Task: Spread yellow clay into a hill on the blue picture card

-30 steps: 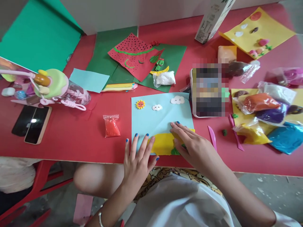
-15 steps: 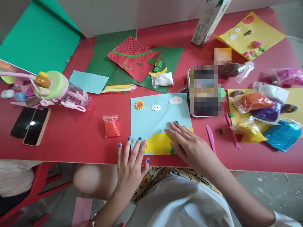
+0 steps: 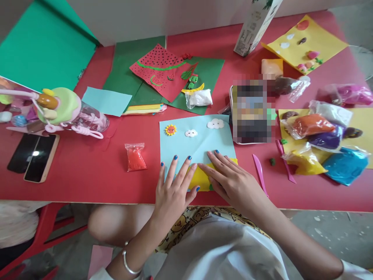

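Note:
A light blue sheet of paper (image 3: 175,146) lies in front of me, with a smiling clay sun (image 3: 170,130) and two white clouds (image 3: 215,123) on its upper part. Yellow clay (image 3: 201,179) is spread along the sheet's lower edge, with a bit of green at its bottom. My left hand (image 3: 175,190) rests fingers spread over the yellow clay's left end and the paper. Over its right part lies my right hand (image 3: 230,175), fingers stretched out. The two hands' fingertips nearly meet, and they hide much of the yellow.
A red clay bag (image 3: 135,157) lies left of the sheet; a pink plastic knife (image 3: 260,175) lies right of it. Further right are several clay bags (image 3: 313,126). A phone (image 3: 40,157) and a bottle (image 3: 93,116) stand left. A blurred-screen device (image 3: 247,134) sits behind my right hand.
My left hand has moved right and slightly up, from the sheet's lower left edge onto the paper and yellow clay. My right hand stays almost in place.

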`<state>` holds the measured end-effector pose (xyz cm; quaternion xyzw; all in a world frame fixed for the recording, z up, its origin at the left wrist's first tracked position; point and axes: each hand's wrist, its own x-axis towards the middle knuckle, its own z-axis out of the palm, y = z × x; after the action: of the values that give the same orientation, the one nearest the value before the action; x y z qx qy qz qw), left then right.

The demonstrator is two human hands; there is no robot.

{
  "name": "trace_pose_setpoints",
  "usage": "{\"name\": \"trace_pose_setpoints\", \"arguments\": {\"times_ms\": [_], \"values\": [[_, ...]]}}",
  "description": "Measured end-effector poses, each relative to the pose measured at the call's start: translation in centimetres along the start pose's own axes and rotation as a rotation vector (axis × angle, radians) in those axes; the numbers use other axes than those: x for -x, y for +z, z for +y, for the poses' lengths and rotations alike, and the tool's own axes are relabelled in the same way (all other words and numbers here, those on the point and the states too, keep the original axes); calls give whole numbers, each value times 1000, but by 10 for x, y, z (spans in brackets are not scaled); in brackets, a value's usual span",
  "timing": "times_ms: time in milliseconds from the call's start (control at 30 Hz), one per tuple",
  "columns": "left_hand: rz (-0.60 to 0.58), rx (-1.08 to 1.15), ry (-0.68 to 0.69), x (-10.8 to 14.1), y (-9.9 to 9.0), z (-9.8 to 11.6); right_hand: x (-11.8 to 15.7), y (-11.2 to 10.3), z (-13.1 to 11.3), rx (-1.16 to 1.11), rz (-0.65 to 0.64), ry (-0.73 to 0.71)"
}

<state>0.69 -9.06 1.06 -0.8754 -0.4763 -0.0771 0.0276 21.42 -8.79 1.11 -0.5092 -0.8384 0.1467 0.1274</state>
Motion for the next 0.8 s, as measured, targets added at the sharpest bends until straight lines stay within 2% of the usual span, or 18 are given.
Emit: {"name": "trace_pose_setpoints", "arguments": {"times_ms": [267, 600, 800], "values": [[3, 24, 33, -2, 4, 4, 2, -12, 14, -225, -38, 26], [14, 65, 56, -10, 3, 7, 4, -9, 19, -184, -19, -33], [-19, 107, 40, -11, 6, 10, 2, -14, 18, -234, -35, 6]]}}
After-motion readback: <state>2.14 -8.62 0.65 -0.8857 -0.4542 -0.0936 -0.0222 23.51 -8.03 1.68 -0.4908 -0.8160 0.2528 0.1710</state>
